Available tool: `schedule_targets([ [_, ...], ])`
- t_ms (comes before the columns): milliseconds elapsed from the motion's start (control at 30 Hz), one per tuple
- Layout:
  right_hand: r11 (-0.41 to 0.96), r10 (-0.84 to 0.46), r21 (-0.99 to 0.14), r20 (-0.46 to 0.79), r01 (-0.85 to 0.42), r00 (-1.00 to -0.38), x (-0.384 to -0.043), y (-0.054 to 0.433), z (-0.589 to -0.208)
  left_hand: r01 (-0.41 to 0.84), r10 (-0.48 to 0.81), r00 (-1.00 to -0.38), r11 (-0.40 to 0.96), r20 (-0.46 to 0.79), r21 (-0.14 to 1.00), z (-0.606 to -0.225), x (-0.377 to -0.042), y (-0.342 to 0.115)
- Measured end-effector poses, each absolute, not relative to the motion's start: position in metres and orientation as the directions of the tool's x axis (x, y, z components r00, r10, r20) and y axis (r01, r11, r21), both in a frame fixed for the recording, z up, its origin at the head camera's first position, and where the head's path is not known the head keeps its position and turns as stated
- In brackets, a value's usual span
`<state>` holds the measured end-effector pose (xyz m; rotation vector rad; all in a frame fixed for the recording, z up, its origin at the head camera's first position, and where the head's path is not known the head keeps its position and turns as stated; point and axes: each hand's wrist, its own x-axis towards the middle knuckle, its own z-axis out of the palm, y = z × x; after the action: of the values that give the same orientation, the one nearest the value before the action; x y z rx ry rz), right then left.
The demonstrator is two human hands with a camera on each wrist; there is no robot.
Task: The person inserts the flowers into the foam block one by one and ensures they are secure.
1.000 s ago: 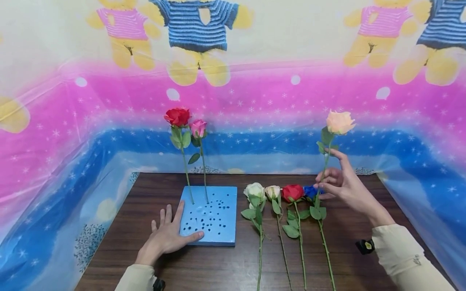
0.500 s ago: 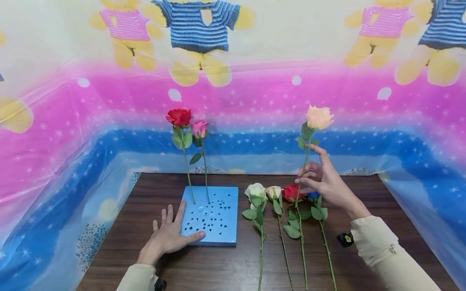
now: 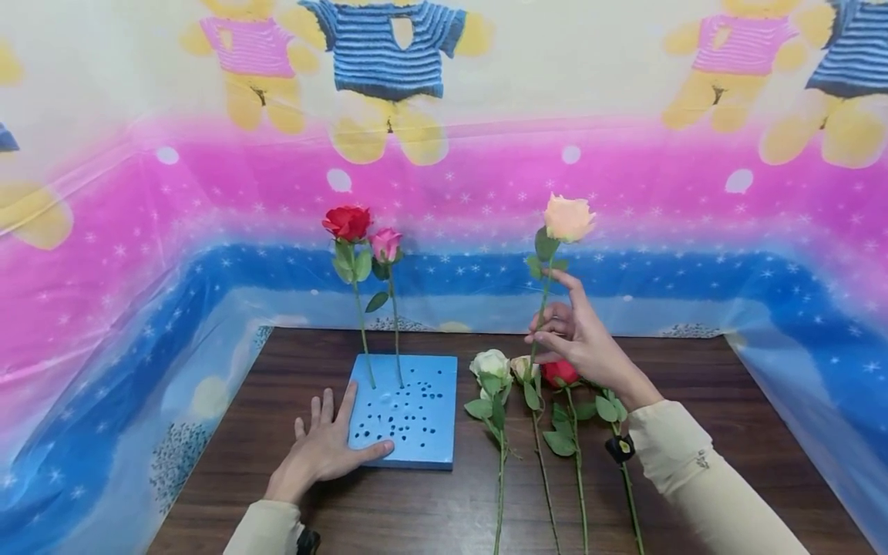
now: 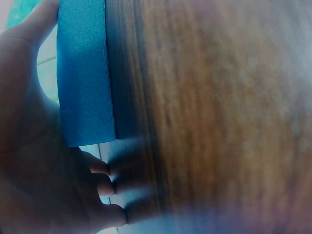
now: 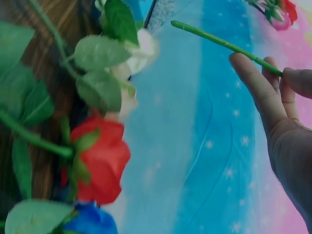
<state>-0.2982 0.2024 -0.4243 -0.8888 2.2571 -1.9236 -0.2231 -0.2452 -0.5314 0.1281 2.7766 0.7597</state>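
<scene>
My right hand [image 3: 583, 339] pinches the green stem of a peach rose [image 3: 569, 219] and holds it upright above the table. In the right wrist view the stem's cut lower end [image 5: 195, 30] sticks out past the fingers. My left hand [image 3: 322, 447] lies spread at the left edge of a blue foam block [image 3: 437, 416] dotted with holes, thumb on its top near the front. The left wrist view shows the palm against the block's side [image 4: 85, 78]. A red rose [image 3: 348, 223] and a pink rose [image 3: 385, 244] stand upright in the block's back left part.
Right of the block, a white rose [image 3: 491, 365], a pale cream rose [image 3: 523, 368], another red rose [image 3: 559, 372] and a blue rose [image 5: 92, 219] lie on the brown table [image 3: 409, 512]. A patterned cloth [image 3: 472, 193] hangs behind and at both sides.
My right hand has carried the peach rose leftward, from above the blue rose to above the pale cream and red ones. The left hand keeps its place on the block.
</scene>
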Motion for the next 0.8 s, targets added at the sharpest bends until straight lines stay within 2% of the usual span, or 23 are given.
schedule_targets([
  [300,0.049,-0.486,-0.912,0.335,-0.408,-0.807,-0.304,0.164,-0.422,0.018,0.155,-0.962,0.856,-0.224,0.517,-0.531,-0.222,-0.246],
  [800,0.019,-0.496,-0.903,0.363,-0.428,-0.789,-0.308,0.111,-0.441,0.013,0.147,-0.964,0.856,-0.22,0.516,-0.531,-0.221,-0.245],
])
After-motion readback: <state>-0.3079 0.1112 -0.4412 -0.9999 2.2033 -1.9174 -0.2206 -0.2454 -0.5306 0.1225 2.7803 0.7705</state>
